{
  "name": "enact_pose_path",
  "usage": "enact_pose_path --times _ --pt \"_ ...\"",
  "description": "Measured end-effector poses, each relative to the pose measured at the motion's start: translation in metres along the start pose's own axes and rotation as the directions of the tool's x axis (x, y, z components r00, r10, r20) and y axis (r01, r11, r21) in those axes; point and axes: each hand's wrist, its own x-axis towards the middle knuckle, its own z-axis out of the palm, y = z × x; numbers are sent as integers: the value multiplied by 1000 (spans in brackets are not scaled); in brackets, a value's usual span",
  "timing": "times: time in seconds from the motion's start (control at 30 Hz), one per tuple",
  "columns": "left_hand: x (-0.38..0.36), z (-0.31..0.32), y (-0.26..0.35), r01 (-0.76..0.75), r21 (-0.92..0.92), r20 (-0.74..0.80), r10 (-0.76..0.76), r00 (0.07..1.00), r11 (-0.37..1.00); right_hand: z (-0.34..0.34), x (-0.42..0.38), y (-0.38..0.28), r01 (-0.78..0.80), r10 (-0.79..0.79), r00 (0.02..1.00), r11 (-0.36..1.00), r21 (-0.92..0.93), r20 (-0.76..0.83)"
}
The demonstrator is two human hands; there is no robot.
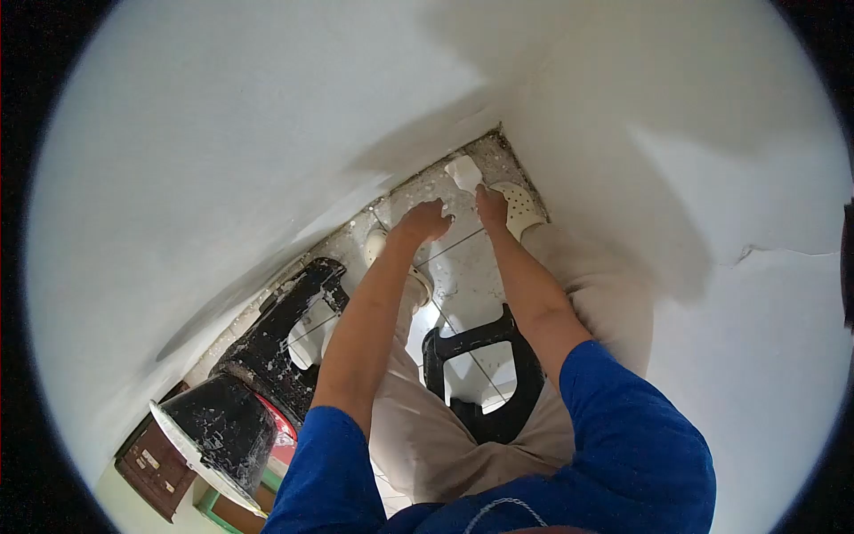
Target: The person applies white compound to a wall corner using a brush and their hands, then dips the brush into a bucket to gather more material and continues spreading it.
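The right grip (491, 207) was closed around a flat white tool (463, 173), near the floor's corner (501, 142) at the top middle of the frame. The left grip (426, 221) had curled fingers beside it, but I couldn't tell if they held anything. A black bucket (229, 425) and a spotty black stool (253, 360) were at lower left.

Open floor (460, 260) between shoes (518, 206), walls (267, 116) blocking beyond
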Motion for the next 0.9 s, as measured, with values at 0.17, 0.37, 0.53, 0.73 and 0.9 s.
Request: enact_pose_path --times 0.17,0.37,0.53,0.73,0.9 --pt "14 -6 7 -126 -19 -102 123 987 992 12 13 8 -2 5 971 1000 13 -241" --pt "10 -11 19 -197 -72 -189 181 965 978 -7 2 -8 32 -30 996 999 25 -85" --pt "-3 -3 7 -133 -50 -141 124 982 990 -10 -13 -2 70 -74 994 997 -45 -86" --pt "-27 -31 3 -136 -119 -202 110 973 984 6 -16 -12 -124 126 990 992 26 -64" --pt "-37 -49 6 -186 -244 -205 137 969 952 -1 -26 -33 30 -30 999 1000 -3 -36"
